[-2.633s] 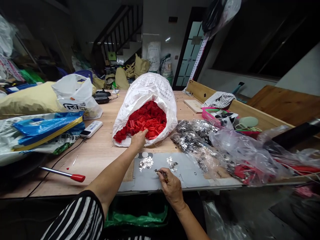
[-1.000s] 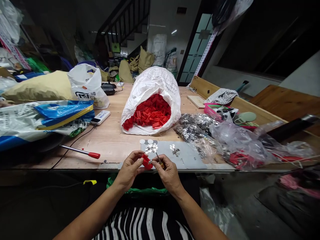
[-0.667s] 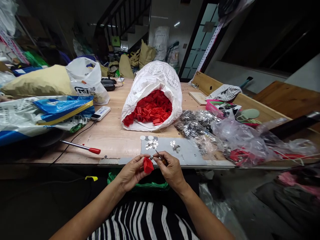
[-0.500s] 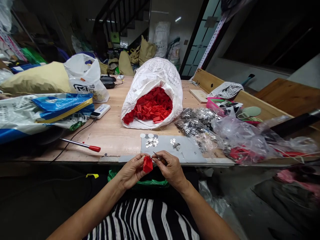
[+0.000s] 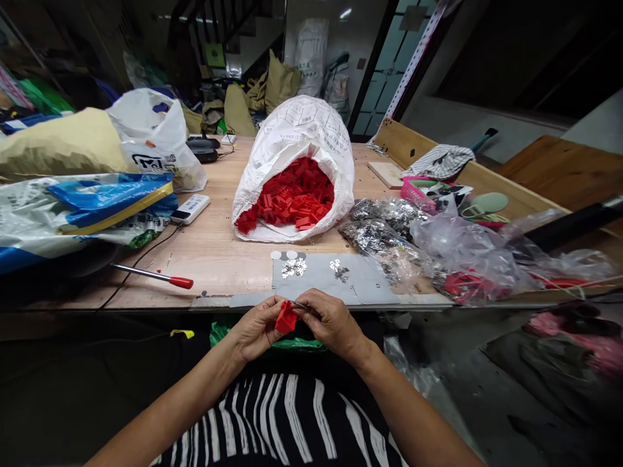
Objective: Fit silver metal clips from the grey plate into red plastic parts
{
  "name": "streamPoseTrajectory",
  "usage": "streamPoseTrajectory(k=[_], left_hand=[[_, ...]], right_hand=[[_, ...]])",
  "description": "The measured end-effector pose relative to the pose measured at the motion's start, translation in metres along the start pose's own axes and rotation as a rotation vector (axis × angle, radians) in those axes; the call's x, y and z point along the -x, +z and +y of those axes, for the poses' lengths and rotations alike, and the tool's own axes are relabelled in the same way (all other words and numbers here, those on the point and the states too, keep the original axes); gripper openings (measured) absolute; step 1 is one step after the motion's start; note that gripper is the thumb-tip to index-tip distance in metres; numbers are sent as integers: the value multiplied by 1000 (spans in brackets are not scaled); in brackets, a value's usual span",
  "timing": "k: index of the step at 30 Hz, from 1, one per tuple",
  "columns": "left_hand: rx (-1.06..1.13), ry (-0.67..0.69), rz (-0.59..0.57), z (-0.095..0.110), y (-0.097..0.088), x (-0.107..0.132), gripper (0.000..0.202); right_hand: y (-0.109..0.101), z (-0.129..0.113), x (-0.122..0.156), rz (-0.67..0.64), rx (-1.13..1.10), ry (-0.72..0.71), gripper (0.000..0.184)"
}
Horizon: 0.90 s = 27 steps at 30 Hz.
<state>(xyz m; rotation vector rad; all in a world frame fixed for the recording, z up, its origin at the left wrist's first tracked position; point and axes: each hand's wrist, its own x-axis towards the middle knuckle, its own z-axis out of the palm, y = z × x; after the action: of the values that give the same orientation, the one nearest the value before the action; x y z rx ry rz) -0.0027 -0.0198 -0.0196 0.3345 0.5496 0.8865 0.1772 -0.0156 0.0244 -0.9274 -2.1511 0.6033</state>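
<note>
While the left hand [image 5: 257,329] pinches a red piece [image 5: 285,318] before the bench's [image 5: 219,227] near edge, the right hand [image 5: 337,324] grips a thin tool [image 5: 304,306] close against it. Beyond, small metal bits [image 5: 294,267] lie in front of an open white sack [image 5: 302,123] of red parts [image 5: 294,200].

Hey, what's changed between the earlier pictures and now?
The left hand has drawn back from the white sack and now holds a red piece. The right hand has shifted off the gray sheet to that piece, still gripping a thin tool. The sack and sheet stayed put.
</note>
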Motion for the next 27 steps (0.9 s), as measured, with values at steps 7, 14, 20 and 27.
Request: streamPoseTrajectory(k=[7,14,20,27], left_hand=[[-33,-11,20,-2,0,-1,14],[-30,-54,4,-1,4,0,17],[-17,-66,-7,-2,2,-1,16],[4,-59,18,-2,-2,-2,11]], right_hand=[[-4,-1,3,16,-1,12,12],[-6,-2,3,-53,22,38,16],[-7,-4,2,-58,29,43,17],[-11,-8,2,-73,-17,90,13]])
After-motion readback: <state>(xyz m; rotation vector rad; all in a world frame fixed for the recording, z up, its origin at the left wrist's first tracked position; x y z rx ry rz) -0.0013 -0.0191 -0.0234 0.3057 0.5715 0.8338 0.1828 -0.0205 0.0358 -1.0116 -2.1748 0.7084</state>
